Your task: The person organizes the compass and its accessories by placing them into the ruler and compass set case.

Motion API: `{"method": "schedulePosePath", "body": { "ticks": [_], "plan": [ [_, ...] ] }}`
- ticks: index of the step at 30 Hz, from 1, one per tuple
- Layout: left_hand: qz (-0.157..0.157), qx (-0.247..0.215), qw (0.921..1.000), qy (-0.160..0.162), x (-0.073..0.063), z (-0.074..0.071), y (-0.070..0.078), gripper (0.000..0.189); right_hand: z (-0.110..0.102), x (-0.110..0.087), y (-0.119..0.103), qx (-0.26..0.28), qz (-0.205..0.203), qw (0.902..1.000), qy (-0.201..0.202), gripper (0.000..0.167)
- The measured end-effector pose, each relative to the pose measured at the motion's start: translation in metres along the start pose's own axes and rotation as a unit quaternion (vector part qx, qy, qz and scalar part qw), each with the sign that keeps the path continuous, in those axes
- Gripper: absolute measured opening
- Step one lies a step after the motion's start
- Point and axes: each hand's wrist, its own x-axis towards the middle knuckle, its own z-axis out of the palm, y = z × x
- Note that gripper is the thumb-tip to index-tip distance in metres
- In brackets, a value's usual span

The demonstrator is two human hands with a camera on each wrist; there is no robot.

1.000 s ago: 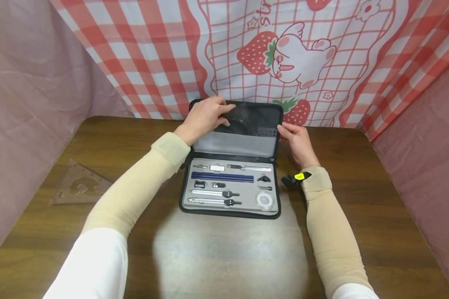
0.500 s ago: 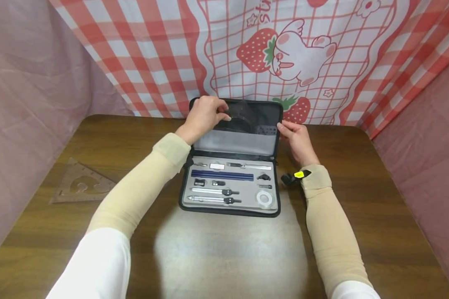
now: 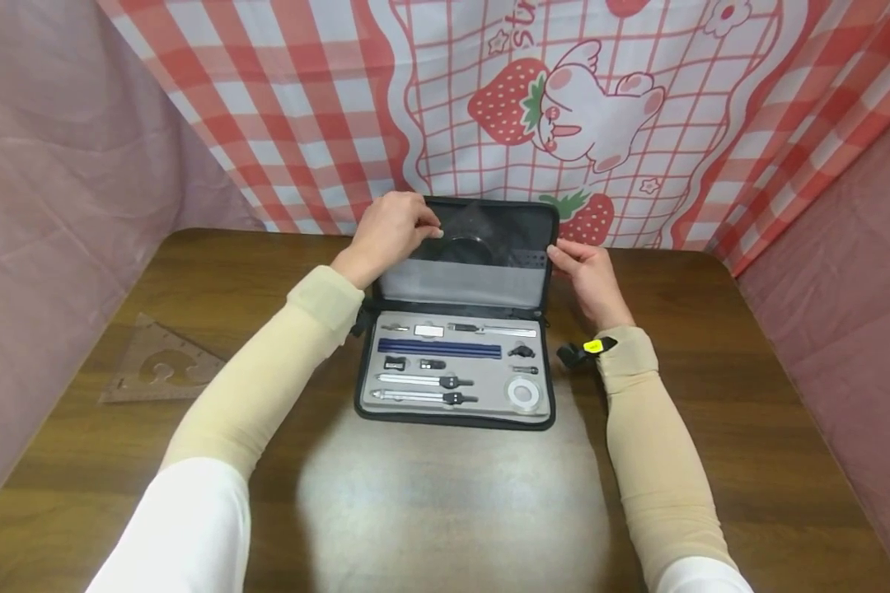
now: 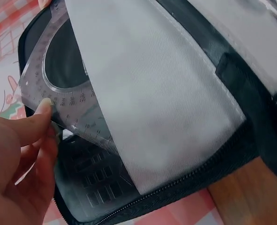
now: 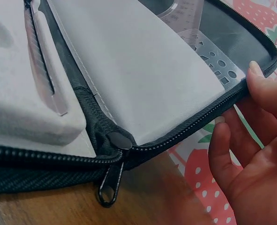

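A black zippered case lies unfolded on the table, its lid with a grey pocket (image 3: pixel 463 286) raised at the back. In the left wrist view, my left hand (image 3: pixel 391 232) pinches the corner of a clear protractor (image 4: pixel 82 115) between thumb and fingers. The protractor sticks partly out of the pocket; its lower part is hidden behind the grey cloth. My right hand (image 3: pixel 589 276) grips the lid's right edge, thumb on the inner side. A clear stencil ruler (image 5: pixel 222 65) also shows above the pocket, near my right thumb.
In the case's tray (image 3: pixel 489 399) lie compasses (image 3: pixel 415 397), blue pencils (image 3: pixel 439 348), a white eraser (image 3: pixel 428 331) and a white ring (image 3: pixel 523 394). A clear set square (image 3: pixel 135 362) rests on the table at left. A checked curtain (image 3: pixel 304 123) hangs right behind the lid.
My left hand has moved a little left along the lid, and the protractor has shifted with it, more of its curve showing. The right hand has stayed at the lid's edge.
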Motion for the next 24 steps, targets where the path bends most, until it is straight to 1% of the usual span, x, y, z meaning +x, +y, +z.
{"method": "schedulePosePath", "body": {
  "ticks": [3, 6, 9, 12, 16, 19, 24],
  "plan": [
    [0.022, 0.027, 0.9994, -0.003, -0.002, -0.001, -0.001, 0.020, 0.001, -0.001, -0.001, -0.003, 0.000, 1.0000, -0.003, 0.027],
    [0.058, 0.051, 0.9968, -0.017, -0.006, 0.000, -0.001, 0.019, 0.002, -0.001, -0.002, -0.013, -0.001, 0.9999, -0.004, 0.030],
    [0.088, 0.073, 0.9928, -0.035, -0.011, 0.003, -0.002, 0.018, 0.002, -0.001, -0.002, -0.010, -0.002, 0.9999, -0.006, 0.031],
    [0.108, 0.085, 0.9894, -0.046, -0.013, 0.004, -0.003, 0.016, 0.002, 0.000, -0.001, -0.007, -0.004, 0.9999, -0.006, 0.031],
    [0.138, 0.096, 0.9846, -0.049, -0.013, 0.005, -0.003, 0.014, 0.002, 0.000, -0.001, -0.004, -0.003, 1.0000, -0.003, 0.029],
    [0.151, 0.097, 0.9824, -0.053, -0.013, 0.005, -0.003, 0.012, 0.001, 0.000, 0.000, -0.009, -0.001, 1.0000, -0.001, 0.027],
    [0.152, 0.096, 0.9821, -0.057, -0.013, 0.008, -0.003, 0.013, 0.001, 0.001, 0.001, -0.027, 0.003, 0.9996, 0.004, 0.034]
  ]
}}
